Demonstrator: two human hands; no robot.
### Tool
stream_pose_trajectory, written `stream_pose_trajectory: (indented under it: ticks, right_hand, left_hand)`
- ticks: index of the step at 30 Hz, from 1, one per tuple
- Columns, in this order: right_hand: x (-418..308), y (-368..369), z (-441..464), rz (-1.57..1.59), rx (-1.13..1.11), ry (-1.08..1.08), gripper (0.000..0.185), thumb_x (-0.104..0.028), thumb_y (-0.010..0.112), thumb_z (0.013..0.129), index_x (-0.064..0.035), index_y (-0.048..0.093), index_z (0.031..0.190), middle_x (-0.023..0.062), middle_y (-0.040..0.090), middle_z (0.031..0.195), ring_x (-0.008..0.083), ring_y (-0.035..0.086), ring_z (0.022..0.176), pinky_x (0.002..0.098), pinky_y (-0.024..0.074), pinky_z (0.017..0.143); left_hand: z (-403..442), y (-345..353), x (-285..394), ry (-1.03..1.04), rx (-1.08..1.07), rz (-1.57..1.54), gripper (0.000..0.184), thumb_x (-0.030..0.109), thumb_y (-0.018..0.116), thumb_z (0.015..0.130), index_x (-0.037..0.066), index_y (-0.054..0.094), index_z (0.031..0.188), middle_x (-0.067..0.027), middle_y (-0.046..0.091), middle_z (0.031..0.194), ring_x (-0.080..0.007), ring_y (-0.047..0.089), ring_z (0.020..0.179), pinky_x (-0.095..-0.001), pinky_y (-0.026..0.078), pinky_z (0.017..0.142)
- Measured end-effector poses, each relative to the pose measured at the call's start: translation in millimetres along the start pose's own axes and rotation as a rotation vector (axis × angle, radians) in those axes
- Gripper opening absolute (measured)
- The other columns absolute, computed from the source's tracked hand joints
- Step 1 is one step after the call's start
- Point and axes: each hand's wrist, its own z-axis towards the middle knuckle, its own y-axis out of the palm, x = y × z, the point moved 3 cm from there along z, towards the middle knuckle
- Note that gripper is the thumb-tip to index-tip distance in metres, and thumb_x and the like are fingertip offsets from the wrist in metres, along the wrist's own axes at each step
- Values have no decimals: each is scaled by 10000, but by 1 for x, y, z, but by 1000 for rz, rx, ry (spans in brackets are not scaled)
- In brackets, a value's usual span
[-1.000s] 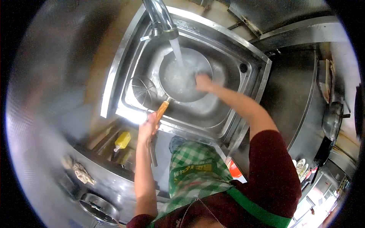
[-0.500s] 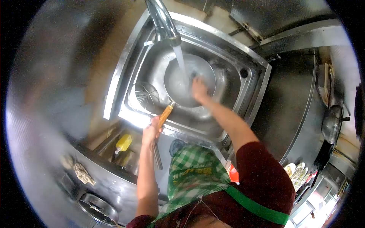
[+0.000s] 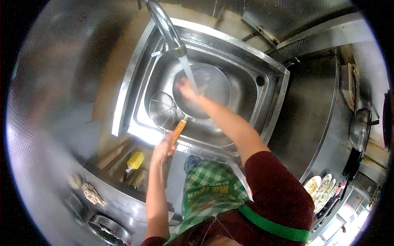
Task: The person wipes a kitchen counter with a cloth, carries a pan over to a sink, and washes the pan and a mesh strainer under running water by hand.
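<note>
A round metal wok (image 3: 215, 88) with a wooden handle (image 3: 179, 130) rests in the steel sink (image 3: 246, 123). My left hand (image 3: 163, 146) is closed around that handle. Beside the wok lies a wire skimmer (image 3: 162, 108); its stem runs toward my left hand, but whether I grip it too is hidden. Water pours from the faucet (image 3: 177, 47) into the wok. Over the wok's left part is my right hand (image 3: 187, 89), close to the stream. Motion smears its fingers, so I cannot make out whether they hold anything.
A yellow bottle (image 3: 134, 161) lies left of my left forearm. At lower left are a crumpled cloth (image 3: 93, 194) and a metal pot (image 3: 108, 229). A steel counter (image 3: 305, 119) adjoins the sink on the right, with several plates of food (image 3: 322, 188) beyond.
My right hand has swept from the wok's right side to its left. The skimmer shows more face-on. My left hand stays on the handle, and the view has shifted slightly.
</note>
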Motion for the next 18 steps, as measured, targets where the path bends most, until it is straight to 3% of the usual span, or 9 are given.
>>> stream_pose_trajectory:
  ticks: [1, 3, 5, 7, 10, 12, 14, 16, 18]
  right_hand:
    - [-20, 4, -30, -256, -225, -31, 423, -235, 554, 785, 0, 474, 1128, 134, 477, 1165, 199, 475, 1059, 296, 393, 853]
    - [-11, 3, -30, -153, -435, -40, 405, -337, 508, 804, 2, 509, 1026, 126, 519, 1037, 230, 496, 956, 354, 389, 834]
    - [-4, -12, -2, 173, -209, 106, 263, -230, 495, 788, 13, 545, 875, 124, 585, 846, 236, 575, 751, 369, 453, 678]
    - [12, -20, 42, 687, 36, 443, 152, -107, 503, 762, 29, 562, 792, 132, 590, 761, 239, 589, 636, 369, 466, 566]
    - [20, -4, 56, 226, 455, 305, 213, -152, 464, 787, 36, 563, 808, 183, 577, 724, 290, 598, 648, 376, 469, 586]
    - [-29, 4, -5, 76, 60, 34, 221, -168, 472, 769, 14, 572, 845, 209, 576, 755, 316, 587, 734, 395, 463, 668]
    - [-10, 13, -38, -248, -265, -423, 132, -144, 532, 725, -14, 509, 729, 104, 533, 699, 181, 517, 663, 338, 417, 591]
    - [37, -7, -52, -386, -714, -498, 136, -117, 539, 690, -17, 540, 781, 124, 556, 766, 227, 529, 721, 349, 415, 642]
    - [54, -58, -41, -843, -1151, -553, 153, -138, 547, 698, -45, 574, 816, 126, 568, 776, 256, 540, 742, 341, 433, 680]
  left_hand:
    - [4, -2, -3, -3, -19, -12, 375, 361, 490, 842, 38, 523, 1030, -11, 456, 582, -47, 323, 386, -178, 229, 331]
    - [2, 1, 0, -8, -27, 0, 389, 369, 493, 839, 34, 520, 1034, -15, 467, 599, -47, 334, 391, -177, 236, 331]
    - [-5, 7, 4, -16, -3, 42, 406, 381, 494, 837, 25, 516, 1032, -18, 475, 607, -47, 342, 391, -179, 242, 330]
    - [-1, 7, -1, 41, 23, 55, 423, 397, 493, 833, 19, 514, 1021, -17, 474, 593, -50, 345, 389, -180, 245, 330]
    - [3, 4, -2, 69, 12, 50, 442, 416, 487, 832, 11, 511, 1008, -9, 463, 562, -52, 348, 388, -180, 249, 332]
    - [5, 3, -6, 55, 3, 28, 435, 413, 480, 836, 14, 512, 1006, -5, 459, 555, -50, 350, 391, -179, 247, 335]
    - [8, -1, -11, 37, 21, 5, 413, 398, 472, 844, 23, 515, 1011, -4, 463, 565, -46, 351, 400, -176, 242, 338]
    - [4, -3, -5, 39, 21, -38, 381, 376, 459, 854, 35, 519, 1013, -2, 461, 563, -41, 340, 393, -175, 231, 336]
    - [-2, -5, 0, 46, 7, -79, 355, 357, 448, 862, 45, 525, 1015, 0, 457, 560, -38, 330, 386, -175, 222, 335]
